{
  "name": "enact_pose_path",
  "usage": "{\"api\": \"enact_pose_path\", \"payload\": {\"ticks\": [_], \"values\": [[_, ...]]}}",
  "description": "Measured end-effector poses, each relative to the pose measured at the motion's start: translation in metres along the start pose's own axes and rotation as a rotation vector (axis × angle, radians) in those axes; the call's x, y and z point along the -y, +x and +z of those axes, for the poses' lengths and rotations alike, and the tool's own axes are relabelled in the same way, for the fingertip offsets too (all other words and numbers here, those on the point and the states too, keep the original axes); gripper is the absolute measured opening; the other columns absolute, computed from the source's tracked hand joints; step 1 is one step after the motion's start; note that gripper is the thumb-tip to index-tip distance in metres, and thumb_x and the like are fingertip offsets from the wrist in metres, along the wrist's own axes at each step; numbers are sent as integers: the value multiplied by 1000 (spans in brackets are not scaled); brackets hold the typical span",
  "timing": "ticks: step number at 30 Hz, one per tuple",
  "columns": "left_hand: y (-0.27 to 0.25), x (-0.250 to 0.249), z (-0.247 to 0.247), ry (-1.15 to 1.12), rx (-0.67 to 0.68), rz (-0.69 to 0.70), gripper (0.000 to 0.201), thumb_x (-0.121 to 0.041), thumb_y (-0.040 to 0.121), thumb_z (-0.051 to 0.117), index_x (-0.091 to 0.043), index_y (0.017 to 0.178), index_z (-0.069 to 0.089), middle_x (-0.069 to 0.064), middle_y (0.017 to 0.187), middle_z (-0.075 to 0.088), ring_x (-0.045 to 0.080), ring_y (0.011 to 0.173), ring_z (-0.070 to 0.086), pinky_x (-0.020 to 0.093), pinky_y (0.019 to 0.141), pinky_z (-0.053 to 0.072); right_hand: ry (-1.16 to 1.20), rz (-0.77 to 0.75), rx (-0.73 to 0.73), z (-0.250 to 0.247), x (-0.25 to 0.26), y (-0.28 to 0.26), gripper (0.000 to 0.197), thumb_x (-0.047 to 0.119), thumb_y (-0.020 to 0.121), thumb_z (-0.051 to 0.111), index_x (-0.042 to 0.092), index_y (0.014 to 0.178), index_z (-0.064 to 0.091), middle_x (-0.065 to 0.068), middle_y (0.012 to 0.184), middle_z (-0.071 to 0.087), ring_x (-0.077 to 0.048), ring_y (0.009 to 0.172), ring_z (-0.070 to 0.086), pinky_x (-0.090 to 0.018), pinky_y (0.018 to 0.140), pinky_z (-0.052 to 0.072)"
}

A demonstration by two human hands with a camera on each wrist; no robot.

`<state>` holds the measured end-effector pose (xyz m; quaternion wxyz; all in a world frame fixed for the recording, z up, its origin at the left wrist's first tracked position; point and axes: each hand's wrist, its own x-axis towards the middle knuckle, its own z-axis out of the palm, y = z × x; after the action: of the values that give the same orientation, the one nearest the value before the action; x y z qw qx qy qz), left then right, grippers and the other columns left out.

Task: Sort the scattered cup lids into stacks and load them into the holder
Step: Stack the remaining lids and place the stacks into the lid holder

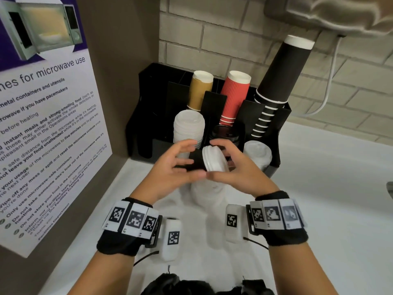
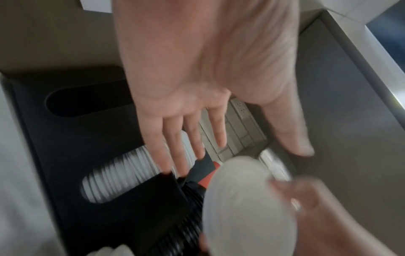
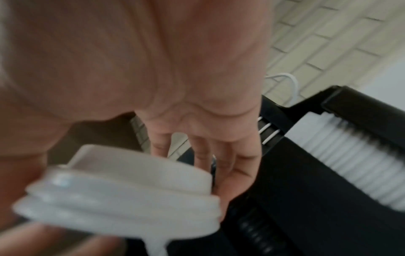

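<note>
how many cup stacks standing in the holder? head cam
3: tan stack at back left, red stack in the middle, black stack on the right, leaning. Others may hide behind the hands.

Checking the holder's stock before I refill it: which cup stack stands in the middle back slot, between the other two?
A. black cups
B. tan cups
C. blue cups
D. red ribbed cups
D: the red ribbed cups stand in the holder between the tan cups and the black cups.
</note>
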<state>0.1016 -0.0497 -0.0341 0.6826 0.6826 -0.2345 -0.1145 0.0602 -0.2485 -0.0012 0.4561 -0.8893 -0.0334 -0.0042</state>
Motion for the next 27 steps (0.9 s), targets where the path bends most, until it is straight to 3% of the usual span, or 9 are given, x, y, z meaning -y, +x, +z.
{"api": "enact_pose_path", "payload": {"ticks": [2,4,7,12,19,22,24,27], "values": [[-1,1,8,-16,114,-17,94,-42,54,85,-44,138,42,-11,141,49,14,121,57,35,96,51,175,-33,26,-2,10,-7,68,41,65,81,49,123,47,13,111,60,-7,99,64,-26,83,54],[0,0,15,-86,132,8,92,-38,54,87,-53,134,43,-13,140,51,19,119,60,35,93,53,241,-52,48,-2,13,-12,67,41,65,81,48,124,48,9,117,62,-14,103,65,-34,88,55],[1,-2,20,-93,129,36,85,-36,55,88,-63,124,47,-26,130,55,15,112,65,32,90,55,286,-62,44,-6,11,-15,68,32,68,83,42,125,50,3,119,63,-17,108,63,-40,93,53],[0,-1,22,-81,112,33,91,-35,54,89,-54,132,46,-19,133,55,19,109,67,43,95,54,325,-56,8,-7,7,-18,68,28,65,85,39,125,54,5,119,63,-15,108,64,-36,90,54],[2,1,19,-70,116,52,94,-32,58,93,-51,135,42,-17,138,51,12,114,63,34,99,51,320,-108,-17,-6,9,-17,68,26,67,84,37,124,50,2,118,63,-17,105,64,-36,86,56],[1,-1,13,-49,52,37,74,-38,65,81,-47,130,47,-12,135,53,7,111,63,28,94,52,223,-133,-211,-32,3,-7,67,31,65,84,33,120,46,1,118,61,-15,104,62,-27,77,54],[1,-1,6,-56,-12,38,58,-36,69,73,-39,123,53,-8,128,57,4,100,66,21,85,52,77,-114,-386,-62,-6,-1,62,34,68,82,36,118,45,7,119,59,-11,105,60,-22,77,49],[3,2,-3,-21,-107,50,41,-28,77,71,-34,116,58,-6,116,59,3,89,65,19,81,51,-156,-51,-424,-96,-27,9,58,35,75,79,38,122,46,14,119,56,-10,108,56,-21,78,45]]}}
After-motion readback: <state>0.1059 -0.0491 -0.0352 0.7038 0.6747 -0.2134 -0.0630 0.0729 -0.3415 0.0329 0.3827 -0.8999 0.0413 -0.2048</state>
